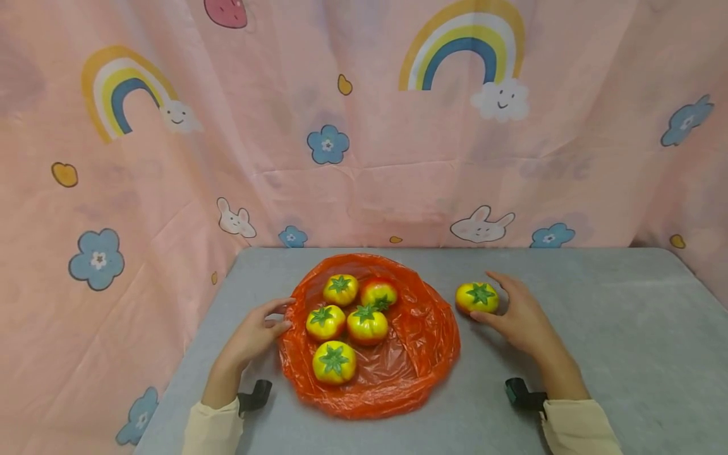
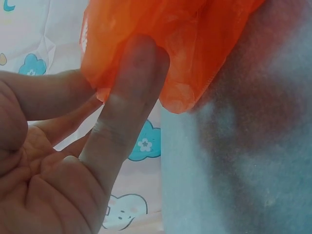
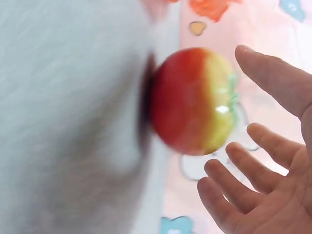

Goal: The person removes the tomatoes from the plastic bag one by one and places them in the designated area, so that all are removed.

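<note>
A red plastic bag (image 1: 423, 335), its mouth spread wide, lies on the grey table. Several yellow-and-red toy tomatoes (image 1: 334, 363) with green star-shaped tops sit inside it. At the bag's left rim, my left hand (image 1: 253, 332) pinches the thin plastic (image 2: 183, 58) between thumb and fingers. Outside the bag to the right, one more tomato (image 1: 476, 298) rests on the table. My right hand (image 1: 520, 316) is beside that tomato, thumb and fingers spread around its right side. In the right wrist view, a gap shows between the fingers and the tomato (image 3: 190, 102).
The grey table (image 1: 625, 328) reaches back to a pink curtain (image 1: 387, 202) printed with rainbows, flowers and rabbits. Each wrist carries a small black camera mount, one on the left (image 1: 256, 396) and one on the right (image 1: 523, 396).
</note>
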Demonstrator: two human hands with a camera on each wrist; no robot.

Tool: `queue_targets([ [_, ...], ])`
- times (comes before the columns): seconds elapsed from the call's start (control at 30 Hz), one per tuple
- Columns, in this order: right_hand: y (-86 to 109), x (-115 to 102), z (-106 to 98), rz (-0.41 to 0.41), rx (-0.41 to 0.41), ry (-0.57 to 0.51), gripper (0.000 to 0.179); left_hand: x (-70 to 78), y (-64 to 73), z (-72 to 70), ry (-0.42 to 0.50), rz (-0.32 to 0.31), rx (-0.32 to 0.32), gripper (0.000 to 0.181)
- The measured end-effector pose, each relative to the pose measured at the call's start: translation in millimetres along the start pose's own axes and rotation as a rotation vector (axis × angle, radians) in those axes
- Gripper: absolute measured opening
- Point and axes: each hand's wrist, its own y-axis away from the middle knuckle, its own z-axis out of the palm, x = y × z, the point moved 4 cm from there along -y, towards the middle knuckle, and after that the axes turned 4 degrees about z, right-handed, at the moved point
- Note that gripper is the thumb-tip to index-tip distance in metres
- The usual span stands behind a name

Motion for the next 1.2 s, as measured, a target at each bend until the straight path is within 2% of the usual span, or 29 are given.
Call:
queue_targets([
  [0.17, 9.6, -29, -8, -0.076, 0.049, 0.020, 0.083, 0.0, 0.0, 0.4, -0.006, 0.006, -0.009, 0.047],
  [0.3, 22.5, -58, -2, -0.156, 0.040, 0.012, 0.075, 1.2, -0.2, -1.0, 0.001, 0.022, -0.021, 0.048],
  [0.53, 51.3, -111, 41, -0.227, -0.105, -0.121, 0.069, 4.5, -2.8, -3.2, 0.000, 0.018, -0.027, 0.050],
  [0.7, 64.7, -139, 71, -0.274, -0.218, -0.180, 0.068, 5.4, -3.5, -1.8, 0.010, 0.041, -0.030, 0.051],
  [0.93, 70.9, -161, 106, -0.312, -0.371, -0.223, 0.067, 3.4, 0.8, -0.7, 0.028, 0.026, -0.034, 0.052],
  [1.2, 71.7, -164, 136, -0.306, -0.405, -0.169, 0.065, 4.1, 2.7, -0.5, 0.015, 0.025, -0.042, 0.052],
])
